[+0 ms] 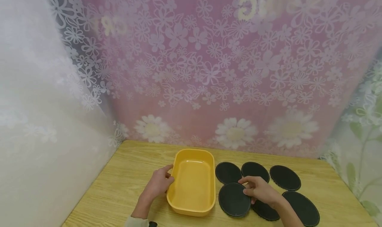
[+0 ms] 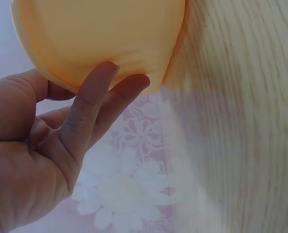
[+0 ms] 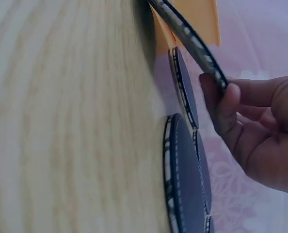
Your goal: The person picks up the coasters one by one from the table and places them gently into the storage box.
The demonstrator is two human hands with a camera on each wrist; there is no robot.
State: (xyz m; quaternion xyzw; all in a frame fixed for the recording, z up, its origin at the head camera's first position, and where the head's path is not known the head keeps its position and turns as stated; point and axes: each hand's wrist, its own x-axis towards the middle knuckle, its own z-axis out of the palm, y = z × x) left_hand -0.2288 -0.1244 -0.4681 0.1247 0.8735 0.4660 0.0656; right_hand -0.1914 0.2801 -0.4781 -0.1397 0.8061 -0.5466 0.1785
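Note:
A yellow rectangular plastic basin with rounded corners stands on the table. My left hand grips its left rim; in the left wrist view the fingers lie against the outer wall and the thumb reaches over the edge. Between thumb and fingers, my right hand pinches the edge of a round black coaster. That coaster is tilted and raised off the table, just right of the basin, as the right wrist view shows of its stitched edge. Part of another black coaster is hidden beneath the right hand.
More round black coasters lie flat to the right: one beside the basin, one behind the right hand, one farther right and one near the front. Floral curtains hang behind and beside the wooden table.

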